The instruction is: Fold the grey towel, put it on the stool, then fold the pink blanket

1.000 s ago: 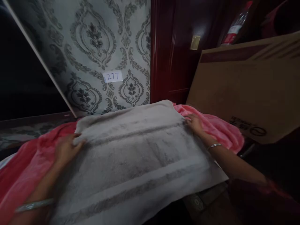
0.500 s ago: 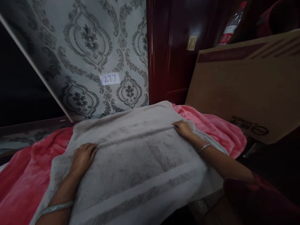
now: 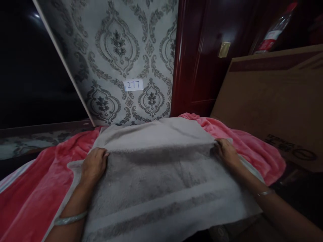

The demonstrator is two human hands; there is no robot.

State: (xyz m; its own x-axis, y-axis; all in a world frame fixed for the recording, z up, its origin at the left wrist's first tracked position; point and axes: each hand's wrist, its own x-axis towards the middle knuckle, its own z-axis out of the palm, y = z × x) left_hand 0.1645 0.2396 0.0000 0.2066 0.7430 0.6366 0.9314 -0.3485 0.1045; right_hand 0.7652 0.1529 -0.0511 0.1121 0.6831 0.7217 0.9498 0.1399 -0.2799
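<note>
A grey towel [image 3: 156,181] with a lighter stripe near its front lies spread in front of me, over a pink plush blanket [image 3: 50,174]. My left hand [image 3: 94,164] pinches the towel at the left end of a raised crosswise fold. At the fold's right end, my right hand [image 3: 227,153] grips the towel between thumb and fingers. Between both hands the fold is lifted and stretched taut, with a shadow under it. The towel's far part lies against the foot of the patterned wall.
A dark screen [image 3: 37,74] stands at the left. Behind is patterned wallpaper with a paper label [image 3: 133,84] reading 277. To the right are a dark red door [image 3: 196,67], a large cardboard box [image 3: 267,101] and a red-capped bottle [image 3: 275,32].
Both hands have closed on the towel and lifted its fold, which now stands up taut. My right hand has shifted outward to the right. The camera view has turned slightly left.
</note>
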